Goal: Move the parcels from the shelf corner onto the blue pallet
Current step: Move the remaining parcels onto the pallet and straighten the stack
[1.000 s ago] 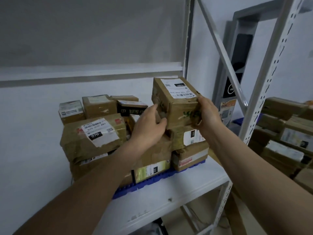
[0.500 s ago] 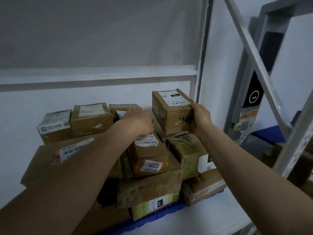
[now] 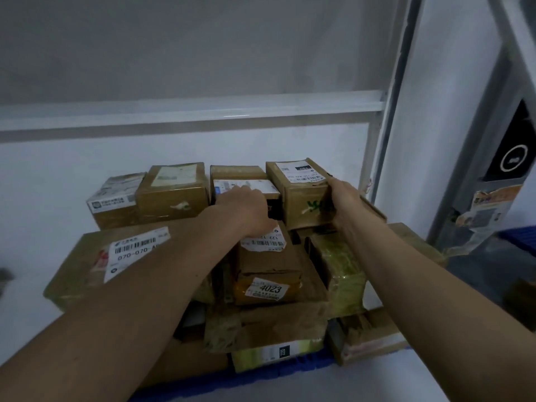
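Brown cardboard parcels (image 3: 269, 265) with white labels stacked in layers on a blue pallet (image 3: 293, 369), filling its far edge

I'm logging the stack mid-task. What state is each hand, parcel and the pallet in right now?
Left hand: fingers rest on the white-labelled parcel, grip unclear.
Right hand: holds the green-marked box by its right side.
Green-marked box: upright, on the stack's back row.
4023 parcel: lying mid-stack, untouched.
070 parcel: tilted, partly behind the left arm.
Blue pallet: loaded with parcels.
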Available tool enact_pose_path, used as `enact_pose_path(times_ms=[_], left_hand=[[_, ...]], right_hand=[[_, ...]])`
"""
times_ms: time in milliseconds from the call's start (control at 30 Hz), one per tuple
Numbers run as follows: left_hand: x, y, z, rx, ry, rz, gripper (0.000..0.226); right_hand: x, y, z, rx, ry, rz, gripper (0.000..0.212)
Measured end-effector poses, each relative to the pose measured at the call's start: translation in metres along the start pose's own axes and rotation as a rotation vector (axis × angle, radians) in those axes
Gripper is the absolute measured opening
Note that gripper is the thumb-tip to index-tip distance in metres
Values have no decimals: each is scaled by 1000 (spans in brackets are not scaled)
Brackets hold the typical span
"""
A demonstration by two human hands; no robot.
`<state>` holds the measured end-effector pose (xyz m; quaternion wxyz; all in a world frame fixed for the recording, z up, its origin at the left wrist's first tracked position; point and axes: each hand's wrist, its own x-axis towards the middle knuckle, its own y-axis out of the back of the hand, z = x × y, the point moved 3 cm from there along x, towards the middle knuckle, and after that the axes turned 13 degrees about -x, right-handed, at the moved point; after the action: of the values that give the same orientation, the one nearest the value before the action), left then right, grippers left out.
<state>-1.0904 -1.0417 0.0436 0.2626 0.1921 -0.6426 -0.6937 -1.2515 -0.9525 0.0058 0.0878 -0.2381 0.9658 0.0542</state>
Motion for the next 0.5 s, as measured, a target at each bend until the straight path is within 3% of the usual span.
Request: enact_pose_path(times_ms=[300, 500], left_hand=[[1, -1, 0, -52, 57, 10, 62], [2, -4, 2, -81, 84, 48, 67]], right_hand=[[12, 4, 1, -144, -21, -15, 20], [5, 7, 3, -170, -10, -52, 24]])
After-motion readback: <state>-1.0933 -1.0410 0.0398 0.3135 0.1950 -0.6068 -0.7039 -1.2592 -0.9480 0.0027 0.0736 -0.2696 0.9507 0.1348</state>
